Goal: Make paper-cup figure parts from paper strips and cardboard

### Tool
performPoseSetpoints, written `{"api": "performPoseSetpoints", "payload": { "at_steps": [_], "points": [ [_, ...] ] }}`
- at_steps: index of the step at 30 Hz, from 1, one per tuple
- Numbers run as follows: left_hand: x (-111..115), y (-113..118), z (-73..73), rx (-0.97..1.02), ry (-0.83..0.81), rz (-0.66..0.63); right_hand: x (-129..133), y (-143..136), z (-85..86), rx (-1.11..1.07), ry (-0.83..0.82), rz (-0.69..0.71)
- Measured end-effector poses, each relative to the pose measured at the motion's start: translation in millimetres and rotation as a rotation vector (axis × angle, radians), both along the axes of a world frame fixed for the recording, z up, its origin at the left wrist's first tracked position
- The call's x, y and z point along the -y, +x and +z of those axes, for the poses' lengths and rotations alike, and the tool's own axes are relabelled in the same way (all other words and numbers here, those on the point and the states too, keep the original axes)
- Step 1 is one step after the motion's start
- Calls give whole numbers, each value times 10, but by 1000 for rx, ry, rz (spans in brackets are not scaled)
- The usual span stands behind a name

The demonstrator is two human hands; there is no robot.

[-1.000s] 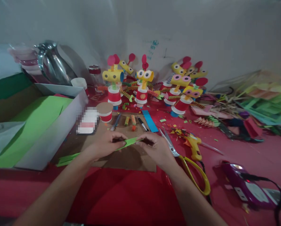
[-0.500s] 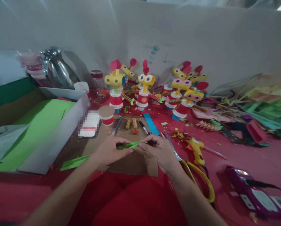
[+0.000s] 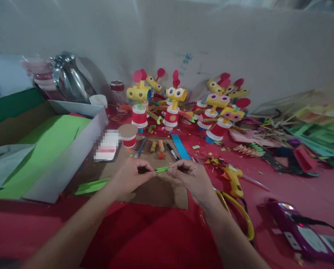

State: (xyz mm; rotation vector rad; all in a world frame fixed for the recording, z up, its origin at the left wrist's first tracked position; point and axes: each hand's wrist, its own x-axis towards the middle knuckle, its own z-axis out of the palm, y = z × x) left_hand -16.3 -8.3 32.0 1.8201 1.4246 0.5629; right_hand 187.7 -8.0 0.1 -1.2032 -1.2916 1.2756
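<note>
A narrow green paper strip stretches between my two hands, above the brown cardboard sheet. My left hand pinches its left end between thumb and fingers. At the other end, my right hand is closed on the strip with thumb and fingertips. More green paper strips lie by my left wrist. Beyond my hands, small folded paper springs rest on the cardboard between a pen and a black marker. Yellow-handled scissors lie partly under my right forearm.
Several paper-cup figures stand at the back. A box of green paper, a phone and a covered cup are on the left. To the right lie a yellow glue gun, a purple device and paper scraps.
My left hand's fingers have curled in more, and less of the green strip shows between my hands. The view has shifted slightly.
</note>
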Motion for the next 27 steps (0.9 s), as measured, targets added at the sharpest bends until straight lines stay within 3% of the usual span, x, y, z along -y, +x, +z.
{"api": "performPoseSetpoints", "payload": {
  "at_steps": [8,21,27],
  "points": [
    [-12,13,-22,176,-35,31,6,-12,-14,-43,-4,-53],
    [28,17,-29,10,159,69,-11,-2,-38,-43,57,-58],
    [29,28,-122,-14,279,16,7,19,29,181,158,51]
  ]
}}
